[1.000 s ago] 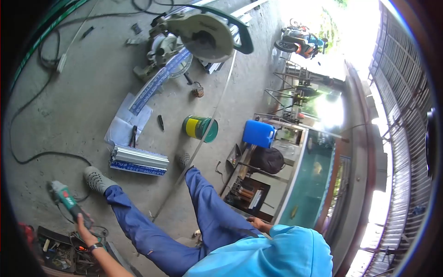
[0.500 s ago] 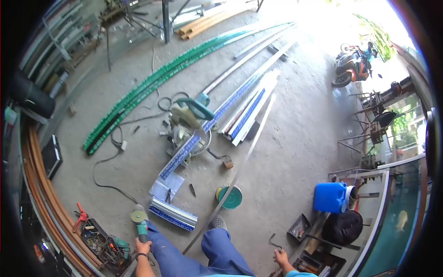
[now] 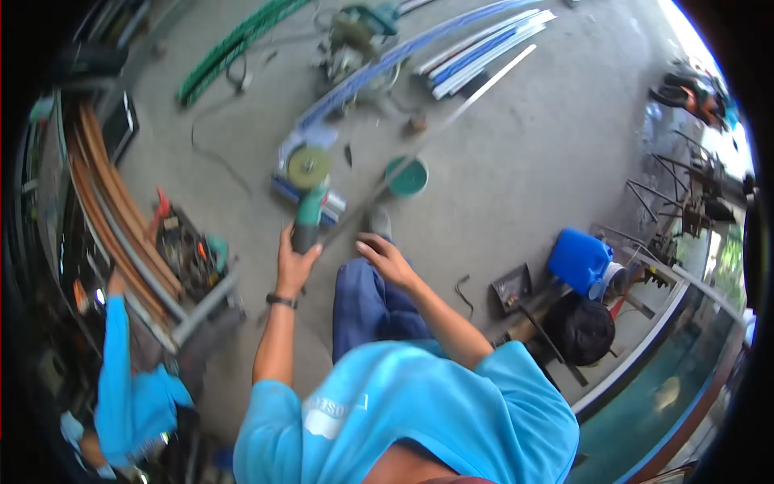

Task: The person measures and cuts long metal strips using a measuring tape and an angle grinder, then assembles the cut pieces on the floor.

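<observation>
My left hand (image 3: 295, 262) is wrapped round the dark rear body of a green angle grinder (image 3: 311, 206), a watch or band on that wrist. The grinder points away from me, and its round, pale yellowish disc (image 3: 309, 167) faces up. To the right, my right hand (image 3: 387, 258) hovers over my knee with fingers loosely stretched toward the grinder, holding nothing that I can see. Between the hands runs a long thin metal strip (image 3: 451, 117), passing by a green bucket (image 3: 406, 177). Behind the grinder lie short blue-and-white profile pieces (image 3: 332, 209), partly hidden.
A miter saw (image 3: 355, 48) stands ahead with a long blue-wrapped profile (image 3: 379, 66) across it. Green-wrapped lengths (image 3: 226, 50) lie left. A tool box (image 3: 184, 246) sits at left, near a person in blue (image 3: 121, 379). A blue jerrycan (image 3: 579, 260) stands right.
My left hand has lifted the grinder up and right, in front of me. My right hand has come inward from the far right. The view has tilted down, and another person appears at left.
</observation>
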Demonstrator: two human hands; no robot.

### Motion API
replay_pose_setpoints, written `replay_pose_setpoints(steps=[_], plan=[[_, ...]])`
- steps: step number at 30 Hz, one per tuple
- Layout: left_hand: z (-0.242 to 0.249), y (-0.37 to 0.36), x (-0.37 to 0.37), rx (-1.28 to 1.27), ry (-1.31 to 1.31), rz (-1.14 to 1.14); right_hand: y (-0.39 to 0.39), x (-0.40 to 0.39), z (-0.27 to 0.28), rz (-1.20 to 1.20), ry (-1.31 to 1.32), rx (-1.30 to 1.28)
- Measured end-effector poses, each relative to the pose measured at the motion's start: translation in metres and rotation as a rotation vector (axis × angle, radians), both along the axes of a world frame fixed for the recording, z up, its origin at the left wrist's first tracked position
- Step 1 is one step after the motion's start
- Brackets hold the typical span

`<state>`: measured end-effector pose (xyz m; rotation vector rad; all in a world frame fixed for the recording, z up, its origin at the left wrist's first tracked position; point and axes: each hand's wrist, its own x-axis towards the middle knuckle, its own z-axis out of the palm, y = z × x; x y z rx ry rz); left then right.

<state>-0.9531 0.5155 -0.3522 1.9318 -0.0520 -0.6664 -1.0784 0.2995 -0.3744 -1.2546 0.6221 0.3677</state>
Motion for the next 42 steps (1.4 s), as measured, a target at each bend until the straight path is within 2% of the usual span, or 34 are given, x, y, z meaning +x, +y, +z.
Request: replay_pose_setpoints(steps=[2,4,5,8,9,12,13,16,17,20,23,24,25,28,33,34,36,37,40,42], plan=[[-0.007,-0.011,-0.049,-0.077,-0.058,0.044,0.036,0.009,0.008,0.004,0.126,0.254],[0.006,-0.038,-0.100,-0.111,-0.109,0.146,0.058,0.004,0.010,-0.017,0.117,0.328],[0.009,-0.040,-0.123,-0.044,-0.177,0.123,0.060,-0.002,0.017,-0.057,0.113,0.271],[0.024,-0.026,-0.165,-0.252,-0.061,0.091,0.039,-0.034,0.024,0.139,0.113,0.266],[0.019,-0.013,-0.177,-0.193,0.000,0.045,0.034,-0.045,0.010,0.209,0.116,0.324],[-0.024,0.019,-0.194,0.160,-0.013,0.160,0.021,-0.073,-0.007,0.320,0.206,0.413],[-0.022,0.004,-0.186,-0.082,0.140,0.396,0.015,-0.075,-0.007,0.416,0.252,0.446],[-0.064,-0.027,-0.192,-0.791,0.635,0.511,0.004,-0.085,-0.027,0.580,0.244,0.663],[-0.078,-0.042,-0.199,-0.978,0.625,0.686,-0.006,-0.078,-0.024,0.669,0.252,0.677],[-0.102,-0.082,-0.211,-0.882,0.457,0.818,-0.043,-0.065,-0.060,0.849,0.163,0.362],[-0.143,-0.126,-0.212,-0.680,0.353,1.001,-0.087,-0.047,-0.086,1.035,0.013,-0.082],[-0.156,-0.140,-0.208,-0.627,0.310,1.051,-0.097,-0.049,-0.100,1.033,-0.026,-0.086],[-0.171,-0.154,-0.206,-0.695,0.293,1.091,-0.104,-0.046,-0.118,1.030,-0.079,-0.097],[-0.223,-0.164,-0.192,-1.146,0.434,1.198,-0.120,-0.043,-0.175,1.015,-0.113,-0.004],[-0.333,-0.152,-0.185,-0.900,0.204,0.974,-0.123,-0.039,-0.280,1.058,-0.163,0.017],[-0.346,-0.146,-0.188,-0.905,0.153,0.977,-0.121,-0.049,-0.315,0.917,-0.240,-0.071],[-0.360,-0.131,-0.182,-0.927,0.026,0.960,-0.114,-0.058,-0.386,0.616,-0.418,-0.244],[-0.359,-0.121,-0.180,-0.988,-0.033,0.940,-0.110,-0.047,-0.389,0.472,-0.208,-0.322],[-0.338,-0.085,-0.178,-1.096,-0.221,0.941,-0.068,-0.037,-0.446,0.316,0.135,-0.135],[-0.307,-0.063,-0.184,-0.946,-0.435,0.899,-0.031,-0.032,-0.443,0.303,0.107,0.128]])
